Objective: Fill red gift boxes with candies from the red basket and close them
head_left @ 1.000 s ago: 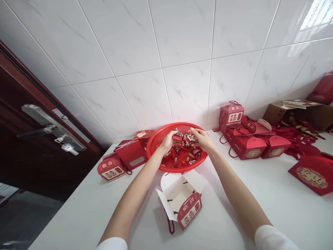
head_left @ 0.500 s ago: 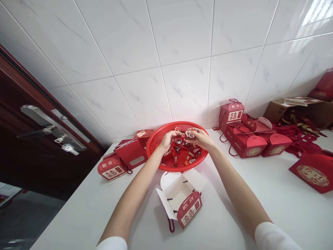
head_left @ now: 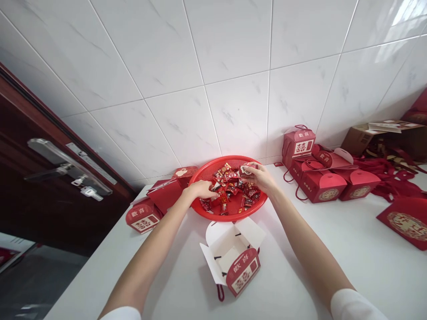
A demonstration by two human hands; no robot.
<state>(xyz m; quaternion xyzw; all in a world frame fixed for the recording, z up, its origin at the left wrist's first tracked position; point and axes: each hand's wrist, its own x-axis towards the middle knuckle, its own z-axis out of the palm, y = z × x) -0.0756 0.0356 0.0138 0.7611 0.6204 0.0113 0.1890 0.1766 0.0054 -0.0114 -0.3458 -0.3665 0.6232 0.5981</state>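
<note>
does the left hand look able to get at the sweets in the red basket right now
Probably yes: the left hand is already over the rim of the red basket, and the sweets lie uncovered beside its fingers.

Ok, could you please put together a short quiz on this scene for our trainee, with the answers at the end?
1. Multiple choice: what does the right hand hold over the basket?
a) a ribbon
b) a wrapped sweet
c) a phone

2. True or false: the open box stands farther from the tiled wall than the basket does.

3. Fill in the missing word: the keys hang at the lock of the dark ____.

Answers: 1 b; 2 true; 3 door.
</note>
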